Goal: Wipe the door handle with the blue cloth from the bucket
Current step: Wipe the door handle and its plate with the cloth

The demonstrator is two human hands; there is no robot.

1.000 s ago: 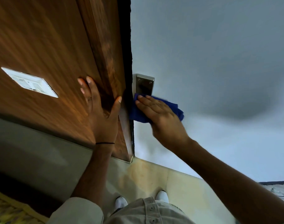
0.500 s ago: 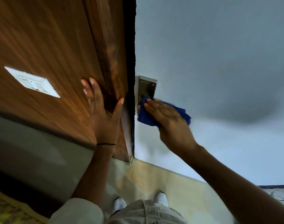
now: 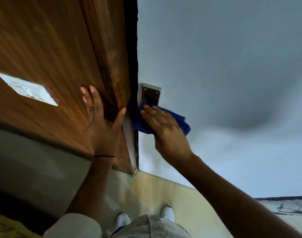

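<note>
**A:** Head view, looking down along a white door point(image 3: 232, 83). Where are the hands?

**B:** Left hand point(image 3: 102, 127) lies flat and spread on the wooden panel point(image 3: 43, 48), palm against the wood, thumb out toward the panel's edge. It has hold of nothing. A thin dark band point(image 3: 104, 156) circles that wrist.

**A:** And the right?

**B:** Right hand point(image 3: 165, 127) is pressed on the blue cloth point(image 3: 179, 120), fingers point(image 3: 152, 112) stretched out nearly straight. It pins the cloth against the door with a flat palm; whether the thumb curls under the fabric I cannot tell.

**A:** Where does the cloth sit?

**B:** Bunched under the hand, just below the metal plate point(image 3: 151, 95), its upper edge touching or overlapping the plate's lower end. Its left side meets the dark gap point(image 3: 131, 48) between panel and door; its right side pokes out past the knuckles.

**A:** Can you see the handle itself?

**B:** No, only the plate, upright on the door, with small screws at its upper corners. Any lever is hidden by hand and cloth.

**A:** Anything else?

**B:** A white switch plate point(image 3: 27, 89) is set in the panel, well to the left of the left hand. Below, pale floor tiles point(image 3: 164, 194), two white shoes point(image 3: 167, 213) and a buttoned beige shirt front point(image 3: 146, 227).
</note>
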